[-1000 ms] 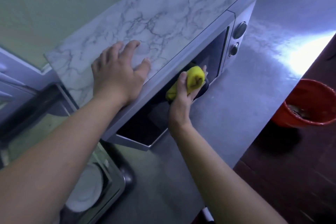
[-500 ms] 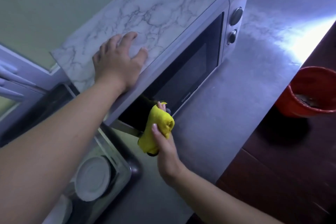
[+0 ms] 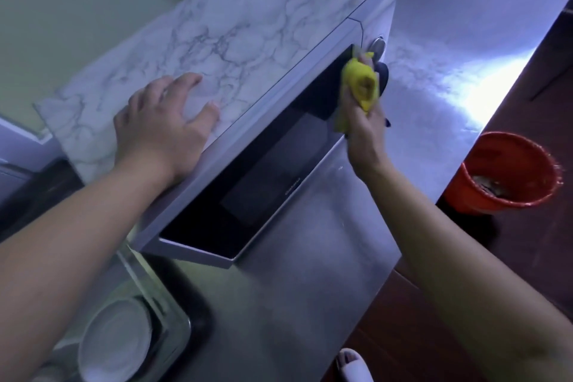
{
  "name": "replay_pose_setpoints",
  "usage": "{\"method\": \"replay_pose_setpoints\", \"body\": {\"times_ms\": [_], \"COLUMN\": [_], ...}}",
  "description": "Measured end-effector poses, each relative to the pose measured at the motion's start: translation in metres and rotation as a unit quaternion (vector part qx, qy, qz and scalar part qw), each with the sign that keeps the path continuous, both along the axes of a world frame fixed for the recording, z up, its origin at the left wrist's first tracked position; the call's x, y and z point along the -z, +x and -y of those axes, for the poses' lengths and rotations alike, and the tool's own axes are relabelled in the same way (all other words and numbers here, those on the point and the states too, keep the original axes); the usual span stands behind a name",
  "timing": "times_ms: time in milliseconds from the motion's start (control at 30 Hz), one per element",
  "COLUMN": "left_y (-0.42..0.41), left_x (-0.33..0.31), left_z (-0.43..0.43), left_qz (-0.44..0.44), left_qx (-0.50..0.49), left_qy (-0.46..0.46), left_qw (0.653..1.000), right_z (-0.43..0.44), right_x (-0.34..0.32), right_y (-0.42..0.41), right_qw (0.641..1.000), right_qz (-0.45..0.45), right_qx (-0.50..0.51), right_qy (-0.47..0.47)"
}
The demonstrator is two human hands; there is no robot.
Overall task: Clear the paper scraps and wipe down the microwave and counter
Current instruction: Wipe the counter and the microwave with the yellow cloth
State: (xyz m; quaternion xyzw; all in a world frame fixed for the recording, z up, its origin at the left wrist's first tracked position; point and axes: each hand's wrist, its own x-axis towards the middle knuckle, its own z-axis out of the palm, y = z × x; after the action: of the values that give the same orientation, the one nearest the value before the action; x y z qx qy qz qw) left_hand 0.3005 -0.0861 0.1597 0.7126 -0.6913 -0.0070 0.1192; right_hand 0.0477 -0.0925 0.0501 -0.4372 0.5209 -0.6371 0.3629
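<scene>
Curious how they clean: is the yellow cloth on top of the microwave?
No, the right hand grips the yellow cloth at the front of the microwave.

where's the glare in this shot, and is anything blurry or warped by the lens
Head view: a blown-out white glare patch sits on the steel counter, to the right of the microwave; the rest is dim with a bluish cast. Head view: the yellow cloth in the right hand looks slightly soft, and the wide lens stretches everything near the lower corners.
</scene>
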Motion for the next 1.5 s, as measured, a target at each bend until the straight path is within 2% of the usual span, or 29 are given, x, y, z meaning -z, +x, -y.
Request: {"method": "replay_pose_setpoints", "body": {"times_ms": [67, 133, 233, 467, 633, 833, 1000, 1233, 1300, 1367, 1500], "left_y": [0.000, 0.000, 0.001, -0.001, -0.002, -0.002, -0.002, 0.000, 0.000, 0.000, -0.001], "left_x": [0.000, -0.001, 0.001, 0.000, -0.001, 0.000, 0.000, 0.001, 0.000, 0.000, -0.001], "left_z": [0.000, -0.001, 0.000, -0.002, -0.002, -0.002, -0.001, 0.002, 0.003, 0.003, 0.003], "left_qz": [-0.003, -0.001, 0.005, 0.004, 0.007, 0.007, 0.007, 0.008, 0.009, 0.011, 0.016], "left_qx": [0.001, 0.000, 0.002, 0.001, 0.004, 0.003, 0.004, 0.011, 0.011, 0.011, 0.015], "left_qy": [0.000, 0.002, 0.000, 0.011, 0.009, 0.007, 0.010, 0.009, 0.012, 0.015, 0.017], "left_qw": [1.000, 1.000, 1.000, 1.000, 1.000, 1.000, 1.000, 1.000, 1.000, 1.000, 1.000], "right_z": [0.017, 0.024, 0.030, 0.035, 0.006, -0.068, -0.125, -0.169, -0.182, -0.195, -0.204], "right_x": [0.002, 0.011, 0.020, 0.043, 0.060, 0.077, 0.072, 0.050, 0.042, 0.035, 0.025], "right_y": [0.019, 0.030, 0.036, 0.038, 0.068, 0.146, 0.200, 0.231, 0.240, 0.240, 0.180], "right_qw": [0.997, 0.997, 0.995, 0.947, 0.931, 0.931, 0.893, 0.872, 0.858, 0.823, 0.761], "right_qz": [-0.073, -0.062, 0.086, 0.287, 0.310, 0.315, 0.384, 0.382, 0.394, 0.420, 0.464], "right_qx": [0.017, 0.042, 0.043, 0.084, 0.068, 0.041, -0.028, -0.066, -0.084, -0.123, -0.189], "right_qy": [-0.005, -0.004, 0.038, 0.115, 0.181, 0.181, 0.233, 0.298, 0.320, 0.361, 0.413]}}
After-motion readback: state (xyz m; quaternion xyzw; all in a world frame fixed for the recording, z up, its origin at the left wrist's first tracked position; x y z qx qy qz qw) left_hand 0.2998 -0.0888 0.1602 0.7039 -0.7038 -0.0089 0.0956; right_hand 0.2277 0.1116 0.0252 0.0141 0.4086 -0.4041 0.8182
